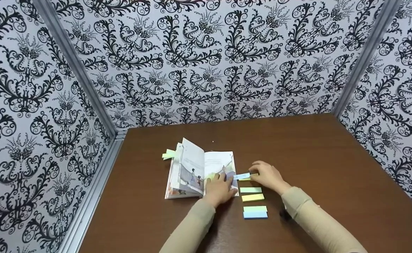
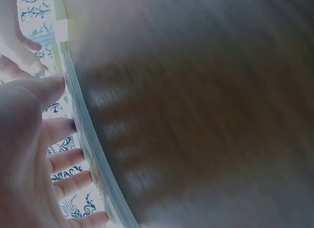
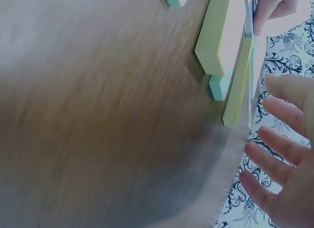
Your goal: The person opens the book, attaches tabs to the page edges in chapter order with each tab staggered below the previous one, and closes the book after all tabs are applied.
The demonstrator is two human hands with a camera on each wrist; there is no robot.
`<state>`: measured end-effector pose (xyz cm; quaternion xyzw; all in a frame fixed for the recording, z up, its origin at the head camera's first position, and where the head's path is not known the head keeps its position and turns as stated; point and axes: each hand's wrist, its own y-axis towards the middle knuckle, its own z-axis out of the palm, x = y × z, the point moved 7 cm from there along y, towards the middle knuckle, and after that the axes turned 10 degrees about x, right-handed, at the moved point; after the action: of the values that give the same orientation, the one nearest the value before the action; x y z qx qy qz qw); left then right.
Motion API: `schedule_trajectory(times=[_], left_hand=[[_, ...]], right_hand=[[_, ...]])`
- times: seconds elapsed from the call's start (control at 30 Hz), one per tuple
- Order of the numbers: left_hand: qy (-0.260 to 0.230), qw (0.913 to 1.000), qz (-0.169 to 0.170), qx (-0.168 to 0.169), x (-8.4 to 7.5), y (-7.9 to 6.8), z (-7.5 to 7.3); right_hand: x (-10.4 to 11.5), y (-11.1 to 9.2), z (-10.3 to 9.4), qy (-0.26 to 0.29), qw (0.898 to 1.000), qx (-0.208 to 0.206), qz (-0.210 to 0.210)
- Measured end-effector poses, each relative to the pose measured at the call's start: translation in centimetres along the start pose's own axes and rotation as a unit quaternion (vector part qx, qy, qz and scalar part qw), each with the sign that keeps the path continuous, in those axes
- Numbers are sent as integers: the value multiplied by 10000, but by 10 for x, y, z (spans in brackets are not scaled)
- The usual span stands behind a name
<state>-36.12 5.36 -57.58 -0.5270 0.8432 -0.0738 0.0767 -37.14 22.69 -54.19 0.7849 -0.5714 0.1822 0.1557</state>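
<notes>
An open picture book (image 1: 214, 157) lies on the table with several left-hand pages fanned up. My left hand (image 1: 218, 191) rests on its right page, fingers spread. In the left wrist view, the thumb and fingertips touch along the book's edge (image 2: 100, 149). A light blue sticky tab (image 1: 241, 176) juts from the right page's edge and overlaps a yellow pad (image 1: 254, 175). Beside that pad is my right hand (image 1: 267, 175). The right wrist view has its fingers (image 3: 270, 164) loosely bent and apart, with nothing between them.
Nearer the table's front lie a green sticky-tab pad (image 1: 250, 190), a yellow one (image 1: 252, 197), a light green one (image 1: 255, 208) and a blue one (image 1: 255, 215). Light green tabs (image 1: 169, 154) stick out from the book's left side. Patterned walls (image 1: 206, 63) surround the brown table (image 1: 297, 140).
</notes>
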Motion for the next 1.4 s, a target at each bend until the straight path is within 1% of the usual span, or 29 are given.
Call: schedule_trajectory(times=[0.13,0.2,0.27,0.33,0.37,0.43,0.5,0.6,0.73,0.83,0.93,1.03,1.1,1.23,1.27,1.4], left_hand=[[-52,9999,68,-121,-1,-1,0],[-63,9998,102,-178,0,-1,0],[-50,9996,123,-229,0,-1,-1],[-10,9996,124,-235,0,0,-1],[4,9996,120,-238,0,1,-1],[38,9997,103,-222,0,4,0],[42,9998,95,-191,-1,7,2],[81,9998,82,-133,-3,10,5],[246,9997,-34,-75,-6,12,4],[323,9993,-163,-101,-7,13,1],[335,9991,-214,-125,-8,14,1],[358,9989,-233,-175,-8,12,0],[463,9984,-264,-187,-10,10,-1],[677,9969,-298,-249,-14,4,-4],[707,9968,-275,-266,-15,3,-4],[565,9976,-111,-378,-13,-1,-1]], right_hand=[[9,-10,-1,-75,9997,-113,-184],[20,-16,4,-203,9985,-82,-494],[34,-23,12,-414,9951,73,-893],[48,-29,22,-693,9889,269,-1287],[54,-32,27,-774,9860,374,-1430],[62,-36,37,-983,9809,601,-1565],[67,-39,44,-1169,9777,740,-1579],[71,-43,51,-1416,9750,870,-1477],[74,-45,56,-1637,9719,961,-1390],[75,-46,58,-1715,9698,1023,-1399],[77,-46,59,-1823,9675,1048,-1403],[79,-45,60,-1865,9665,1036,-1425],[80,-44,61,-1941,9651,1014,-1439],[80,-43,61,-1964,9654,983,-1408],[79,-43,62,-1975,9656,977,-1382],[81,-42,63,-1895,9679,987,-1326]])
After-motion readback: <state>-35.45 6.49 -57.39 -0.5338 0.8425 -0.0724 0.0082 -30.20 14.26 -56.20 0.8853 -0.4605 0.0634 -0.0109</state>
